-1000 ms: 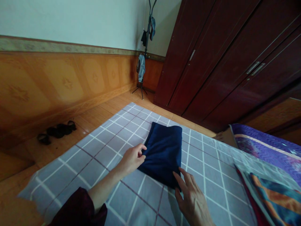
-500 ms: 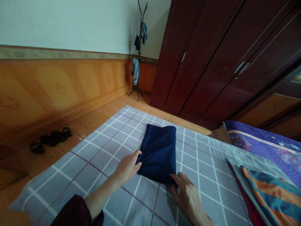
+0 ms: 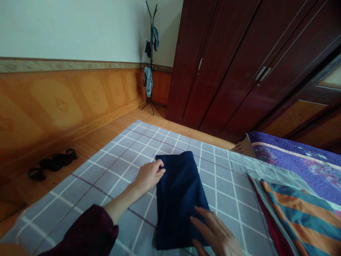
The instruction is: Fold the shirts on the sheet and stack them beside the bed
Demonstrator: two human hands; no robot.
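A folded dark blue garment [image 3: 178, 188] lies on the grey checked bedsheet [image 3: 114, 177], longer from front to back than across. My left hand [image 3: 150, 174] grips its left edge near the far end, thumb and fingers closed in a pinch on the fabric. Over the near right part of the garment is my right hand [image 3: 213, 227], its fingers spread and stretched out. I cannot tell whether its fingertips press on the cloth.
Folded clothes, with an orange and teal striped one [image 3: 301, 213] on top, lie at the right. Beyond them is a purple patterned bedding item [image 3: 290, 153]. A dark red wardrobe [image 3: 213, 71] and a coat stand [image 3: 151, 64] stand behind. Black sandals [image 3: 53, 163] lie on the floor.
The garment now reaches further toward me and looks longer. My left hand has moved up its left edge and closed on it. My right hand has come nearer and its fingers have spread.
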